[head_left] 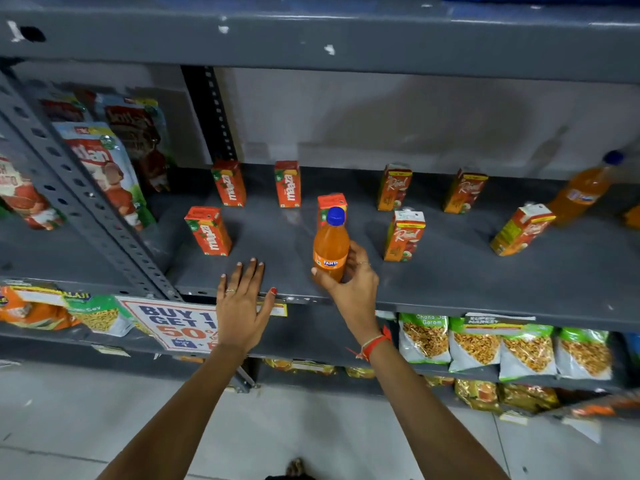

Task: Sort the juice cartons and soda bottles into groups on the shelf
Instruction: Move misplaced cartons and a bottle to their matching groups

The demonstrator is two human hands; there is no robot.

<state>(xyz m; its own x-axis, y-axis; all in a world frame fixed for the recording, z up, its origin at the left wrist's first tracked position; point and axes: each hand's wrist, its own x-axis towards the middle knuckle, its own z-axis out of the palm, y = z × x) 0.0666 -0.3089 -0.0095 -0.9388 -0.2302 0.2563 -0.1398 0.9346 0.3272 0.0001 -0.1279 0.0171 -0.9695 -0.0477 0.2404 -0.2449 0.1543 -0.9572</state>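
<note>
An orange Fanta bottle (330, 247) with a blue cap stands near the front of the grey shelf (450, 285); my right hand (349, 282) is wrapped around its lower half. My left hand (242, 299) lies flat and open on the shelf's front edge, holding nothing. Three orange Maaza cartons (207, 230) (229, 182) (288, 183) stand upright on the left part, and another (331, 202) is partly hidden behind the bottle. Several Real cartons (403, 235) (394, 186) (464, 190) (522, 228) stand to the right. A second orange soda bottle (585, 187) stands at the far right.
A slotted grey upright (86, 209) separates this bay from snack pouches (104, 168) on the left. A "Buy 1 Get 1" sign (169, 323) hangs below the shelf edge. Snack bags (502, 348) fill the lower shelf. Another shelf (311, 36) runs overhead.
</note>
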